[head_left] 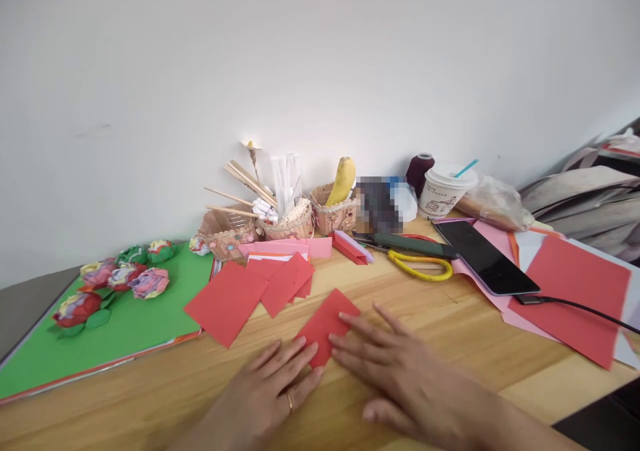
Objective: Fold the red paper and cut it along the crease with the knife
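A small rectangle of red paper (331,312) lies flat on the wooden table, set at a slant. On its near left edge rest the fingertips of my left hand (277,381), which wears a ring; the fingers are stretched out. From the right, my right hand (400,364) touches the same paper with several fingertips, its fingers spread and thumb apart. Just beyond, to the left, are a larger red sheet (227,301) and some overlapping smaller red pieces (285,284). A folded red and lilac paper strip (353,248) sits farther back.
Yellow-handled scissors (423,266) and a black phone (490,258) with a cable lie right. Left, paper flowers (150,282) rest on green paper (175,311). Along the wall stand baskets (290,228) with sticks, a banana (343,181), a thread spool (419,171) and a lidded cup (445,191).
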A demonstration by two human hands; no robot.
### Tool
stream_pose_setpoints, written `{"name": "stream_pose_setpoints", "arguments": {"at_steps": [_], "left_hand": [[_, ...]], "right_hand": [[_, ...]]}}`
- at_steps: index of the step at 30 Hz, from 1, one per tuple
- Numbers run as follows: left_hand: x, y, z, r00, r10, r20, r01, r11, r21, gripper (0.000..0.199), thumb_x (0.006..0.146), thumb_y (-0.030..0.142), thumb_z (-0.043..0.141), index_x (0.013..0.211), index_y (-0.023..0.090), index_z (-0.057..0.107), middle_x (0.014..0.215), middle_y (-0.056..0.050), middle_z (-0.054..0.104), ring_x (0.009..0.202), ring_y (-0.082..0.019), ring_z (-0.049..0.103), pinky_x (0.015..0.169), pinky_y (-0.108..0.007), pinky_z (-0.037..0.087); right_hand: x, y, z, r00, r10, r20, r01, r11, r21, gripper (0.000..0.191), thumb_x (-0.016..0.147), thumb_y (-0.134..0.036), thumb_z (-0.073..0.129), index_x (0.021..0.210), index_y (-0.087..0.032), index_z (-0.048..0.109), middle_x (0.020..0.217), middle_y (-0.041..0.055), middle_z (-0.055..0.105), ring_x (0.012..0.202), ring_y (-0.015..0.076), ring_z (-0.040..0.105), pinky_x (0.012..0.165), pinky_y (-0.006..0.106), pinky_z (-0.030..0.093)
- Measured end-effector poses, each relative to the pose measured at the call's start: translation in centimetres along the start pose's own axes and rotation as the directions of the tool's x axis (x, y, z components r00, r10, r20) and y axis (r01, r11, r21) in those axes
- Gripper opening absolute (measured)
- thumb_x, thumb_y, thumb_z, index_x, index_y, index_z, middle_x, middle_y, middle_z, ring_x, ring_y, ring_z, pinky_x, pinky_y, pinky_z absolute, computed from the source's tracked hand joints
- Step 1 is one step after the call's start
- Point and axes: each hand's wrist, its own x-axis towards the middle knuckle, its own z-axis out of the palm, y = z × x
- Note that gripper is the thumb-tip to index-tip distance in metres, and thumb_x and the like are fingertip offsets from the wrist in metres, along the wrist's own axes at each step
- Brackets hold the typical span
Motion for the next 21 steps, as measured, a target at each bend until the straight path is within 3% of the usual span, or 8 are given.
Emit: {"name": "stream_pose_setpoints", "arguments": {"at_steps": [3,5,7,9,13,15,18,21], "left_hand": [[0.4,-0.3,-0.6,1.000,-0.008,-0.013,0.008,0.999,-0.034,0.034,0.099,0.032,0.042,0.130,0.023,0.052,0.128,-0.003,0.061,0.125,-0.019,0.043,0.105,-0.036,0.031],[0.8,-0.3,-0.9,0.999,-0.029,-0.029,0.027,0.997,-0.068,0.034,0.098,0.033,0.045,0.129,0.024,0.053,0.127,-0.003,0.061,0.120,-0.020,0.046,0.106,-0.039,0.030],[1.6,-0.1,-1.1,0.998,-0.059,-0.031,0.056,0.995,-0.084,0.035,0.095,0.025,0.049,0.130,0.026,0.052,0.123,-0.005,0.062,0.109,-0.021,0.053,0.098,-0.039,0.037],[2.7,0.1,-1.2,0.995,-0.098,0.011,0.098,0.991,-0.087,0.039,0.091,0.016,0.052,0.129,0.027,0.052,0.114,-0.006,0.064,0.095,-0.020,0.058,0.085,-0.034,0.046],[5.5,-0.1,-1.2,0.984,-0.133,0.114,0.153,0.971,-0.184,0.040,0.086,0.012,0.056,0.124,0.024,0.054,0.104,-0.004,0.065,0.083,-0.018,0.060,0.069,-0.027,0.050],[6.5,-0.7,-0.8,0.984,-0.141,0.107,0.163,0.958,-0.237,0.036,0.087,0.010,0.055,0.121,0.020,0.056,0.103,-0.004,0.066,0.089,-0.018,0.061,0.076,-0.028,0.051],[7.4,-2.0,-0.1,0.983,-0.147,0.114,0.169,0.960,-0.223,0.033,0.092,0.016,0.053,0.125,0.016,0.055,0.126,-0.008,0.060,0.116,-0.023,0.053,0.097,-0.037,0.044],[7.8,-3.0,0.8,0.975,-0.120,0.186,0.158,0.967,-0.201,0.041,0.099,0.031,0.045,0.134,0.011,0.047,0.142,-0.010,0.048,0.133,-0.025,0.040,0.107,-0.040,0.033]], "right_hand": [[-1.7,2.6,-0.6,0.953,0.107,-0.284,-0.191,0.939,-0.286,0.047,0.094,-0.046,0.042,0.133,-0.021,0.053,0.131,0.0026,0.058,0.132,0.0243,0.040,0.111,0.050,0.026],[-3.0,5.3,-1.4,0.853,0.190,-0.486,-0.396,0.841,-0.368,0.033,0.097,-0.033,0.038,0.117,-0.024,0.063,0.115,0.0014,0.068,0.116,0.0204,0.056,0.105,0.044,0.037],[-4.0,7.9,-2.3,0.777,0.281,-0.564,-0.538,0.761,-0.362,0.035,0.096,-0.026,0.037,0.119,-0.013,0.061,0.116,0.0124,0.066,0.108,0.0244,0.060,0.093,0.044,0.045],[-4.2,10.2,-2.9,0.749,0.347,-0.564,-0.608,0.699,-0.377,0.035,0.095,-0.025,0.039,0.117,-0.008,0.059,0.112,0.0172,0.065,0.099,0.0270,0.062,0.081,0.044,0.049],[-3.2,12.7,-2.8,0.768,0.416,-0.488,-0.627,0.645,-0.437,0.023,0.090,-0.027,0.053,0.108,-0.014,0.060,0.100,0.0069,0.065,0.087,0.0185,0.062,0.075,0.037,0.051],[-2.6,12.9,-2.7,0.758,0.429,-0.491,-0.643,0.615,-0.456,0.022,0.087,-0.027,0.057,0.105,-0.014,0.060,0.108,0.0080,0.063,0.092,0.0190,0.061,0.078,0.038,0.050],[-2.1,12.6,-2.9,0.747,0.424,-0.512,-0.657,0.584,-0.476,0.019,0.082,-0.022,0.053,0.095,-0.011,0.062,0.125,0.0190,0.055,0.104,0.0289,0.057,0.080,0.042,0.049],[-2.0,12.3,-3.2,0.751,0.428,-0.502,-0.654,0.584,-0.480,0.025,0.085,-0.023,0.044,0.096,-0.011,0.062,0.120,0.0195,0.059,0.087,0.0270,0.063,0.060,0.036,0.049]]}}
